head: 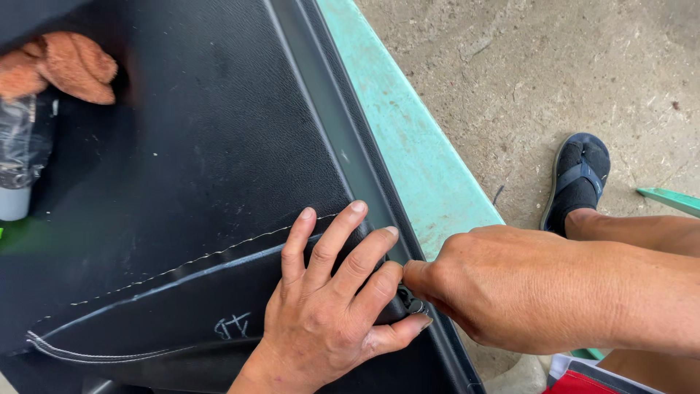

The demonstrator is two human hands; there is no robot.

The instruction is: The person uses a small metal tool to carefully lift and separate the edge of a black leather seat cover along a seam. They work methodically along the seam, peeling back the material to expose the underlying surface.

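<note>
The left hand [328, 306] presses flat on a black stitched leather panel [197, 168], fingers spread. The right hand [496, 284] pinches the panel's edge beside it, against the turquoise tabletop [415, 153]. A sandalled foot [578, 182] rests on the concrete floor [525, 66].

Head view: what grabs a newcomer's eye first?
Two bare hands meet at lower centre: the left hand presses flat on a black stitched leatherette panel, while the right hand pinches at its edge. Beside them runs a pale green painted table edge; an orange fuzzy cloth sits top left.
</note>
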